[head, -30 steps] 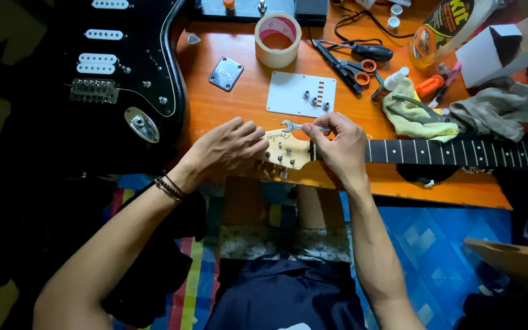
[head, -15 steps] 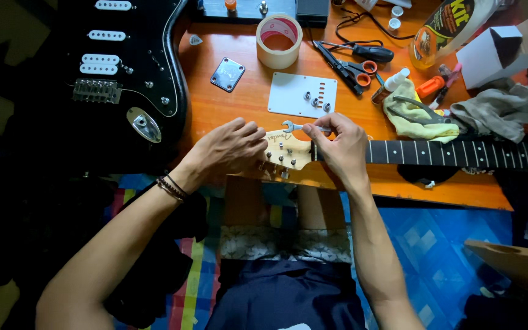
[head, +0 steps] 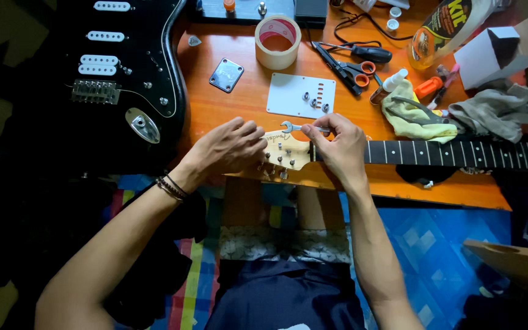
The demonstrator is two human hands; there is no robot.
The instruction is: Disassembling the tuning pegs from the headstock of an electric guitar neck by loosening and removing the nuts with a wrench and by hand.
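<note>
While the detached guitar neck [head: 435,153] lay across the near edge of the orange table [head: 227,107], I was working on the tuner hardware at its pale headstock [head: 285,150]. My left hand [head: 227,146] was cupped over the headstock's left end, steadying it, and my right hand [head: 337,143] pinched a small open-ended wrench [head: 297,128] at the far edge. I judged the next move needed the wrench seated squarely before any turn.

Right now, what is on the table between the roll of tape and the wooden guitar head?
In the head view, a white plate with small metal parts on it lies between the tape roll and the headstock.
</note>
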